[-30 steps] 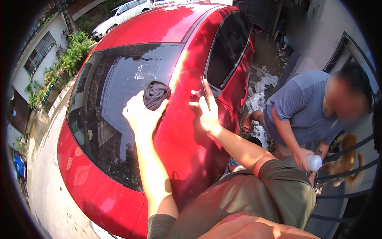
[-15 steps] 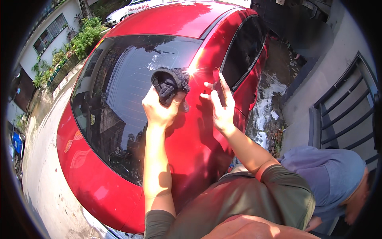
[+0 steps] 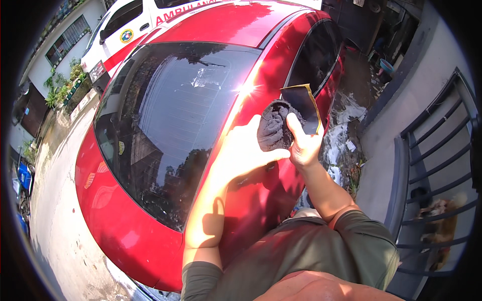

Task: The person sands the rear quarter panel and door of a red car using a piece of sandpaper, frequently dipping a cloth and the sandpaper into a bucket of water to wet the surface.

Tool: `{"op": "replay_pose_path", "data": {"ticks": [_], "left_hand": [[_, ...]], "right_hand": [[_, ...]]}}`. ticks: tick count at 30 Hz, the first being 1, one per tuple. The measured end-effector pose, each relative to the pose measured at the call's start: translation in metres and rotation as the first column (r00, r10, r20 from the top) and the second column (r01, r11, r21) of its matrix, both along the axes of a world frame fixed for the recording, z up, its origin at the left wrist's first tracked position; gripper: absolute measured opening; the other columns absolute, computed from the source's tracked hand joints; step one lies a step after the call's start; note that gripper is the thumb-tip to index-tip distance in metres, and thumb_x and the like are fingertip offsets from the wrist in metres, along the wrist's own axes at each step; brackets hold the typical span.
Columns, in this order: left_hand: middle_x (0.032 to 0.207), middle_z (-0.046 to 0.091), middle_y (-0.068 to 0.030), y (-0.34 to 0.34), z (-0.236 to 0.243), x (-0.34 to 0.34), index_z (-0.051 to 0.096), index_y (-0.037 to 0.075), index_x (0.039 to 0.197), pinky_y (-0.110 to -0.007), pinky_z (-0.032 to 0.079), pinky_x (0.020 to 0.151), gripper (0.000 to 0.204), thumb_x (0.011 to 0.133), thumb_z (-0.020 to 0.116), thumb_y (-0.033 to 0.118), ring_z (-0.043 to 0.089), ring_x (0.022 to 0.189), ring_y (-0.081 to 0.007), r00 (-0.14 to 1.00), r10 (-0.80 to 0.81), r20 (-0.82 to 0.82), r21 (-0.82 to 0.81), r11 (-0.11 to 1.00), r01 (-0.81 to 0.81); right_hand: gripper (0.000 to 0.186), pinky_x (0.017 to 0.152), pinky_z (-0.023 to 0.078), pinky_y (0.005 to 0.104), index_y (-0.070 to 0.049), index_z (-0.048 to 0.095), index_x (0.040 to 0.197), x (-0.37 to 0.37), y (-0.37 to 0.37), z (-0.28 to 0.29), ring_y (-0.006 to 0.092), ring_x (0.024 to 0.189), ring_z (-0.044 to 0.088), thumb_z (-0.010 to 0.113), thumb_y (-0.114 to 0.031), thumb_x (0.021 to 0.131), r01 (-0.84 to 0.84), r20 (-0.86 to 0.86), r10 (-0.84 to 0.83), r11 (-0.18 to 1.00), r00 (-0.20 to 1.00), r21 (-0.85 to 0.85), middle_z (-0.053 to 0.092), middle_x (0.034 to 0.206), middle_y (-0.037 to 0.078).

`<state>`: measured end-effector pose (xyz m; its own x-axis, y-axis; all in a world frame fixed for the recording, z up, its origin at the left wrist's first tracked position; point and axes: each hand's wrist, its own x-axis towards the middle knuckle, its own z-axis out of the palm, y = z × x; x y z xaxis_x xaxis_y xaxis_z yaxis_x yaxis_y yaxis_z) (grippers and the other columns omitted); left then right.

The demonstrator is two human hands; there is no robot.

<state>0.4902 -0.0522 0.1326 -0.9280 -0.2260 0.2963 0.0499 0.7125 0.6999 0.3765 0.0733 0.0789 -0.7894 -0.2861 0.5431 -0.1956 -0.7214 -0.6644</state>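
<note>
Over the red car's rear side panel, just right of its rear window, my left hand grips a bunched dark grey, fuzzy cloth. My right hand is closed beside it, holding a thin black square sheet with a yellow edge, its thumb pressed up against the cloth and sheet. The fingers of both hands are partly hidden behind what they hold. Small white marks show on the upper part of the rear window.
A white van with red markings stands beyond the car, plants and a white building at left. At right are a wall with black bars, an orange-and-white dog, a small blue basin and foamy wet ground.
My left hand has moved right with the cloth, off the window to meet my right hand, where the black sheet now shows face-on. The other person has left the view.
</note>
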Motion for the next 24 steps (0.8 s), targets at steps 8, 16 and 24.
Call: {"op": "replay_pose_path", "data": {"ticks": [8, 16, 24], "left_hand": [[0.104, 0.074, -0.0164, 0.042, -0.050, -0.014, 0.059, 0.001, 0.129, -0.042, 0.055, 0.093, 0.066, 0.072, 0.083, 0.022, 0.072, 0.095, -0.0333, 0.891, -0.427, 0.157, 0.215, 0.895, 0.391], [0.103, 0.066, -0.0131, 0.153, -0.133, -0.067, 0.045, 0.001, 0.139, -0.032, 0.058, 0.059, 0.064, 0.079, 0.067, 0.002, 0.066, 0.078, -0.0216, 0.764, -0.620, 0.178, 0.983, 0.155, -0.103], [0.103, 0.067, -0.0116, 0.294, -0.291, -0.208, 0.053, 0.002, 0.129, -0.032, 0.055, 0.063, 0.054, 0.078, 0.071, 0.001, 0.064, 0.075, -0.0186, 0.681, -0.365, 0.635, 0.677, 0.686, -0.265]], "right_hand": [[0.040, 0.093, 0.054, 0.0303, 0.004, 0.062, 0.128, -0.004, 0.077, -0.015, 0.0130, 0.101, 0.068, 0.074, 0.000, 0.091, 0.179, 0.034, -0.182, 0.981, 0.983, 0.076, 0.071, 0.116, 0.009], [0.030, 0.086, 0.053, 0.0246, -0.001, 0.065, 0.126, -0.075, 0.204, -0.069, 0.0103, 0.099, 0.065, 0.070, -0.004, 0.097, 0.517, -0.295, -0.429, 0.771, 0.853, 0.372, 0.066, 0.116, 0.005], [0.028, 0.069, 0.060, 0.0282, 0.000, 0.067, 0.122, -0.186, 0.445, -0.209, 0.0140, 0.090, 0.072, 0.061, -0.022, 0.106, 0.438, 0.447, -0.741, 0.663, 0.502, 0.607, 0.072, 0.104, 0.008]]}}
